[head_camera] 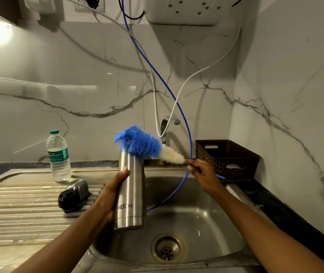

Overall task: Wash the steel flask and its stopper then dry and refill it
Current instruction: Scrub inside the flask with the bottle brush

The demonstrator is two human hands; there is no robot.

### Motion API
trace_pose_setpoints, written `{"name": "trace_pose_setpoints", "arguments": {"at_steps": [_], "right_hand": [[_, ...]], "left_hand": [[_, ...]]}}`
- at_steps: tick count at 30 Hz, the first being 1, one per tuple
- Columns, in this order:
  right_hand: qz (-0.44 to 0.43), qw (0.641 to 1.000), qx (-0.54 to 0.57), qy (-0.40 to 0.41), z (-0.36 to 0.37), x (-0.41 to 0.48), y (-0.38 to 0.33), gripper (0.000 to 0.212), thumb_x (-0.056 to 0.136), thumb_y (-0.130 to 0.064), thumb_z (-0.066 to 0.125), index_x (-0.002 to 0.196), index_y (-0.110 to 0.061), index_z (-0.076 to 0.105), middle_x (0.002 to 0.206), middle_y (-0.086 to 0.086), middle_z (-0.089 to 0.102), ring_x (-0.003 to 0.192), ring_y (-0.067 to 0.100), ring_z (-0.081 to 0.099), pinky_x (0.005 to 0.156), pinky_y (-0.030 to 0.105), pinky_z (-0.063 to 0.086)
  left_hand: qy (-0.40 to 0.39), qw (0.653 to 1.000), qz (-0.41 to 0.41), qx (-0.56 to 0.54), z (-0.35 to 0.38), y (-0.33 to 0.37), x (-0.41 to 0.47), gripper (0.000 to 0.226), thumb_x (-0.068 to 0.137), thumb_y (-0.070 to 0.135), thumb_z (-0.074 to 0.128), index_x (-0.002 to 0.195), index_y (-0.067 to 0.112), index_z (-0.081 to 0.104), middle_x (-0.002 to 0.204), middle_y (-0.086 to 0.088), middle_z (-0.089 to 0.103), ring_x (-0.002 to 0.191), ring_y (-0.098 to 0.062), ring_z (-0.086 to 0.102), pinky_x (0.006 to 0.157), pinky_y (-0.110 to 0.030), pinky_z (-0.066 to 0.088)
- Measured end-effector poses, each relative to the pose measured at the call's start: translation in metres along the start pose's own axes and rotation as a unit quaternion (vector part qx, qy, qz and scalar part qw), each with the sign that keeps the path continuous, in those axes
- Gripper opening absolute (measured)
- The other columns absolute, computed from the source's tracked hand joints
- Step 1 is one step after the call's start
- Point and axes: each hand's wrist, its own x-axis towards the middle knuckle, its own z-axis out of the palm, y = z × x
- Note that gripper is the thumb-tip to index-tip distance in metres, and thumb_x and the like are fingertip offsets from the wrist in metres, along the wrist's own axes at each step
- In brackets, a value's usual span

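Head view, kitchen sink corner.

- Cylindrical steel flask (130,192), "MILTON" printed low on its body: held close to upright above the left side of the sink basin, mouth uppermost.
- Left hand (110,196): wrapped round the flask's middle from the left, thumb tip pressed on the front of the body, fingers hidden behind.
- Bottle brush (137,141), fluffy blue bristles at the tip and white bristles nearer the handle: lying slantwise across the flask's mouth, blue end covering the rim, white end sloping down to the right. Whether any bristles are inside the mouth I cannot tell.
- Right hand (202,172): fingers curled and clamped on the brush's thin handle just past the white bristles; the blue handle end sticks out beyond the hand.
- Stopper (74,193), black plastic with a grey steel dome: lying on its side on the ribbed steel drainboard (19,203), left of the flask and apart from it.
- Clear plastic water bottle (58,156), green cap and label: upright at the back of the drainboard.
- Stainless sink basin (206,213), round drain (167,248) at its bottom.
- Chrome tap (166,127) behind the basin.
- Thin blue tube (188,134), hanging from above, looping down into the basin.
- Dark brown perforated plastic basket (236,152): on the counter in the right-hand corner.
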Motion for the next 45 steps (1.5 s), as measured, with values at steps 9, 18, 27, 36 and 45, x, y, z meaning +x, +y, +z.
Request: {"name": "trace_pose_setpoints", "arguments": {"at_steps": [9, 18, 27, 36, 45], "right_hand": [[0.036, 0.999, 0.029, 0.019, -0.011, -0.004, 0.003, 0.03, 0.092, -0.004, 0.054, 0.113, -0.024, 0.058, 0.1, 0.0, 0.059, 0.096, 0.014, 0.056, 0.08, 0.012, 0.046], [0.059, 0.998, 0.008, 0.025, -0.02, -0.009, 0.012, 0.028, 0.092, -0.004, 0.056, 0.109, -0.026, 0.06, 0.098, -0.004, 0.061, 0.093, 0.008, 0.058, 0.082, 0.024, 0.047], [0.069, 0.997, 0.021, 0.008, 0.0, -0.006, 0.002, 0.028, 0.093, -0.005, 0.054, 0.116, -0.019, 0.06, 0.101, 0.012, 0.063, 0.094, 0.024, 0.06, 0.084, 0.031, 0.048], [0.087, 0.995, 0.042, 0.001, 0.007, -0.006, -0.008, 0.029, 0.092, -0.005, 0.054, 0.113, -0.023, 0.058, 0.099, 0.005, 0.062, 0.095, 0.02, 0.059, 0.078, 0.013, 0.045], [0.051, 0.926, -0.373, 0.03, -0.022, 0.012, -0.047, 0.028, 0.096, -0.027, 0.048, 0.121, -0.027, 0.063, 0.101, 0.002, 0.065, 0.087, 0.019, 0.061, 0.062, 0.025, 0.037]], "left_hand": [[-0.001, 1.0, 0.024, 0.013, 0.008, 0.004, -0.006, 0.112, 0.01, 0.045, 0.093, 0.106, -0.001, 0.06, 0.075, -0.02, 0.069, 0.057, -0.029, 0.068, 0.051, -0.038, 0.058], [0.018, 0.996, 0.07, -0.051, -0.002, 0.003, 0.0, 0.085, 0.065, 0.052, 0.07, 0.13, 0.002, 0.049, 0.097, -0.022, 0.065, 0.069, -0.029, 0.069, 0.056, -0.038, 0.058], [-0.072, 0.992, 0.053, -0.086, -0.011, 0.008, 0.002, 0.08, 0.05, 0.047, 0.084, 0.112, 0.0, 0.068, 0.111, -0.021, 0.067, 0.079, -0.033, 0.07, 0.065, -0.041, 0.059], [-0.089, 0.991, 0.046, -0.089, -0.01, 0.013, -0.002, 0.092, 0.043, 0.051, 0.087, 0.114, -0.003, 0.064, 0.085, -0.023, 0.069, 0.066, -0.032, 0.069, 0.055, -0.039, 0.059], [0.167, 0.977, 0.116, -0.072, -0.015, 0.013, 0.001, 0.071, 0.075, 0.043, 0.068, 0.134, 0.017, 0.038, 0.103, -0.016, 0.06, 0.088, -0.03, 0.061, 0.066, -0.042, 0.05]]}}
